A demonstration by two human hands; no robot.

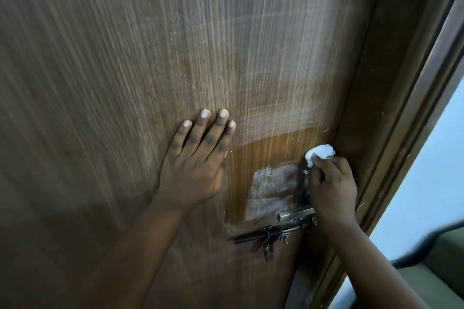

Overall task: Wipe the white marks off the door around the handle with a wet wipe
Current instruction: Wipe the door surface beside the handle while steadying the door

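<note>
A brown wood-grain door (pixel 125 57) fills the view. A whitish rectangular patch of marks (pixel 271 189) lies just left of the metal handle plate (pixel 302 187); the lever handle (pixel 296 214) juts out below it. My right hand (pixel 332 187) is closed on a crumpled white wet wipe (pixel 320 153), pressing it against the door at the top of the handle plate. My left hand (pixel 198 158) lies flat on the door, fingers spread, left of the patch. The wood around the patch looks darker and glossy, as if wet.
A black sliding bolt latch (pixel 266 236) sits under the handle. The dark door frame (pixel 401 108) runs down the right side, with a pale wall (pixel 431 158) beyond it. Faint whitish streaks cover the door higher up.
</note>
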